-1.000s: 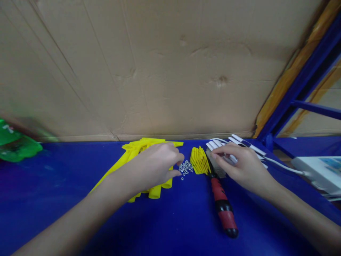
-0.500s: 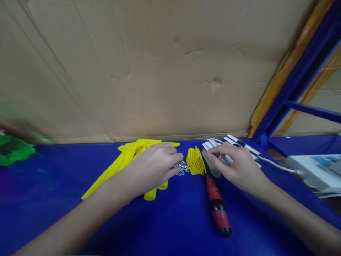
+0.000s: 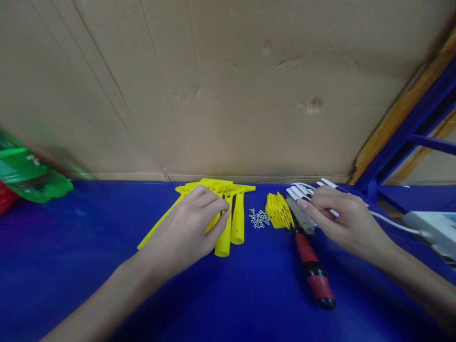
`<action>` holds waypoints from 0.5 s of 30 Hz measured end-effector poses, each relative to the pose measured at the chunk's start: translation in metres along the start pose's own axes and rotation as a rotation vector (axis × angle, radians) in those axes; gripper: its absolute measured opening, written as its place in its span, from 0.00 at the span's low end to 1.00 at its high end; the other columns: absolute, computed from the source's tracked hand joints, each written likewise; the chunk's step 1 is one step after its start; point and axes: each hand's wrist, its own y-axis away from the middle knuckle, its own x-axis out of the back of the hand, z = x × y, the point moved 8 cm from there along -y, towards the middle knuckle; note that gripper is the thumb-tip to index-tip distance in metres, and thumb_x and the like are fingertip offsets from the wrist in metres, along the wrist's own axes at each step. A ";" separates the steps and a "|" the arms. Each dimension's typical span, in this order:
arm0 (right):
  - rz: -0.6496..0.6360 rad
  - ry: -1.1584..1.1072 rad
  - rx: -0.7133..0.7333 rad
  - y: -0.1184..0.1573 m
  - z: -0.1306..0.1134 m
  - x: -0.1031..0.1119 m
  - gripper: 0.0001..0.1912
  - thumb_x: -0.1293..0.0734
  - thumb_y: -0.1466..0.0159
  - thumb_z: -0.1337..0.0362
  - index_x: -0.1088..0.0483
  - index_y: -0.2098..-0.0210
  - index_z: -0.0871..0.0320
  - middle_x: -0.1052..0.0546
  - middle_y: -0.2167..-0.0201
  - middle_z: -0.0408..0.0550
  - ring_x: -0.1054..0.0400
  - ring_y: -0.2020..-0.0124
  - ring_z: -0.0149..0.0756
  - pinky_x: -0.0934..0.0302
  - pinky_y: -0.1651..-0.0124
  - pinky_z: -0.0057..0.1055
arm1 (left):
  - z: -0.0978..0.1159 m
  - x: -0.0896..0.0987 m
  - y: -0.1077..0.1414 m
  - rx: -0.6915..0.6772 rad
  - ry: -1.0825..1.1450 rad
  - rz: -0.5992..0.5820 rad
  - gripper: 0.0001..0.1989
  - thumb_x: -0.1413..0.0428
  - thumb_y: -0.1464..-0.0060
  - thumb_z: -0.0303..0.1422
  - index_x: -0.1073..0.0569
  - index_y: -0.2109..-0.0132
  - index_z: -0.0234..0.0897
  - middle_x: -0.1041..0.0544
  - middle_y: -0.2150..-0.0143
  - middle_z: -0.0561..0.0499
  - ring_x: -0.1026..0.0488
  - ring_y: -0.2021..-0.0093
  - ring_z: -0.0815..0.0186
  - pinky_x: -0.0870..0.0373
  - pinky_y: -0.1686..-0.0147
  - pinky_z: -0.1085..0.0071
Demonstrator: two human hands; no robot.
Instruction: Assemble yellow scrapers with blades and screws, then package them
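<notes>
My left hand is over several yellow plastic handles with hollow round ends. Its thumb and fingers are pinched together; whatever they hold is hidden. To its right lies a small pile of silver screws, beside a stack of small yellow plastic plates. A tool with a red and black handle and a flat grey blade rests against that stack. My right hand is closed above white strips, its thumb against curled fingers. I cannot make out what is in it.
Everything lies on a blue tabletop backed by a cardboard sheet. A green plastic bottle lies at the left. A white power strip with a cable and a blue metal frame stand at the right.
My left hand has drawn away from the screws to the left, over the yellow handles, and its fingers have closed. My right hand's fingers have curled tighter. The view has shifted left.
</notes>
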 end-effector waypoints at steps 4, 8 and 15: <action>-0.092 -0.031 0.036 0.002 -0.007 -0.007 0.25 0.39 0.27 0.65 0.46 0.80 0.53 0.42 0.85 0.37 0.46 0.84 0.27 0.52 0.78 0.30 | 0.006 -0.008 0.000 -0.022 -0.005 -0.034 0.15 0.51 0.30 0.28 0.22 0.62 0.31 0.20 0.63 0.44 0.28 0.56 0.54 0.29 0.50 0.54; -0.102 0.019 0.095 0.007 -0.010 -0.008 0.22 0.38 0.28 0.64 0.44 0.79 0.52 0.40 0.84 0.37 0.46 0.84 0.29 0.53 0.78 0.31 | 0.005 -0.017 0.002 0.032 -0.027 -0.064 0.15 0.52 0.29 0.30 0.21 0.58 0.31 0.20 0.60 0.43 0.28 0.53 0.52 0.28 0.48 0.50; -0.085 0.069 0.193 0.015 -0.007 -0.013 0.09 0.36 0.32 0.72 0.24 0.57 0.61 0.21 0.70 0.49 0.27 0.71 0.36 0.37 0.67 0.32 | 0.014 -0.014 0.003 -0.002 -0.104 -0.054 0.15 0.52 0.29 0.30 0.21 0.55 0.30 0.19 0.56 0.40 0.28 0.50 0.48 0.26 0.48 0.46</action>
